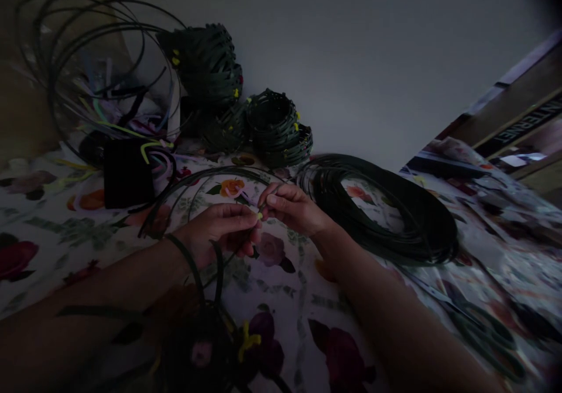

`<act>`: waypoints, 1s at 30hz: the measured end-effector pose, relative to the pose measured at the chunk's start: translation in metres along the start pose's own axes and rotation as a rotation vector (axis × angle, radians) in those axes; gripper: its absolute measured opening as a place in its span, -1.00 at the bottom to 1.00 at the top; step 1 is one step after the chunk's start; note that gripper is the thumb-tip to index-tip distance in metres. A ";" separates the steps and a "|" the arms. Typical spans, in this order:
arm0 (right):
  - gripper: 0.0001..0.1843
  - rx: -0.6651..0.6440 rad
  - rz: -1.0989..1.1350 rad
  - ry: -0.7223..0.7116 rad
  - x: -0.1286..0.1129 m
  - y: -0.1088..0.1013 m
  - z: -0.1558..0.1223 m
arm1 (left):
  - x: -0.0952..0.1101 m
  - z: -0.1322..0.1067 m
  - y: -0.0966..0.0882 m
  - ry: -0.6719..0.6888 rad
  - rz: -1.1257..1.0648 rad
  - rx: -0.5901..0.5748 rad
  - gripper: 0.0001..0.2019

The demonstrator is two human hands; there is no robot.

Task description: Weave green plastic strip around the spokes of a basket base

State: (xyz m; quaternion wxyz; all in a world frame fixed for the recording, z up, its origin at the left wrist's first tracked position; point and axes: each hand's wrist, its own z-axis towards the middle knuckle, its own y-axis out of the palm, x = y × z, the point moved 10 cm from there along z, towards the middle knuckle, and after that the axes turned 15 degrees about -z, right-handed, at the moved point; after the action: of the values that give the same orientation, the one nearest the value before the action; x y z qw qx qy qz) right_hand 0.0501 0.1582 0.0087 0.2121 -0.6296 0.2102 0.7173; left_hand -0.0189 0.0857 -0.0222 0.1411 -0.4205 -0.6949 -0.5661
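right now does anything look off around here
Loose dark strips spring from the clear plastic bag at upper left in wide, untidy loops, which looks odd beside the neat coil of strips lying on the floral cloth.

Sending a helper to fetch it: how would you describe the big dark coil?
Woven dark rings stand stacked against the wall. Below them, right of the right hand, a large coil of dark strip lies flat on the floral cloth; unlike the rings, it has no yellow ties.

Strip end [259, 215] hidden (behind fingertips [250, 220]), scissors [483, 337] blurred
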 end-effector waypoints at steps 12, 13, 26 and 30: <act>-0.82 -0.003 -0.070 -0.044 -0.004 0.002 0.000 | 0.005 0.002 -0.005 0.042 0.050 0.045 -0.73; -0.82 -0.003 -0.076 -0.048 -0.004 0.002 0.001 | 0.006 0.002 -0.004 0.048 0.056 0.047 -0.74; -0.78 0.014 -0.098 -0.015 -0.001 0.007 0.001 | 0.015 -0.001 -0.002 0.162 0.096 0.015 -0.80; -0.82 -0.006 -0.103 -0.038 -0.002 0.010 0.002 | 0.015 0.001 -0.007 0.170 0.084 0.049 -0.80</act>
State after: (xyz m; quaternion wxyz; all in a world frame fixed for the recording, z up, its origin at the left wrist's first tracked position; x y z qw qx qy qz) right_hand 0.0425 0.1509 0.0112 0.2508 -0.6264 0.1713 0.7179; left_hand -0.0333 0.0930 -0.0172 0.2333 -0.3962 -0.6759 -0.5760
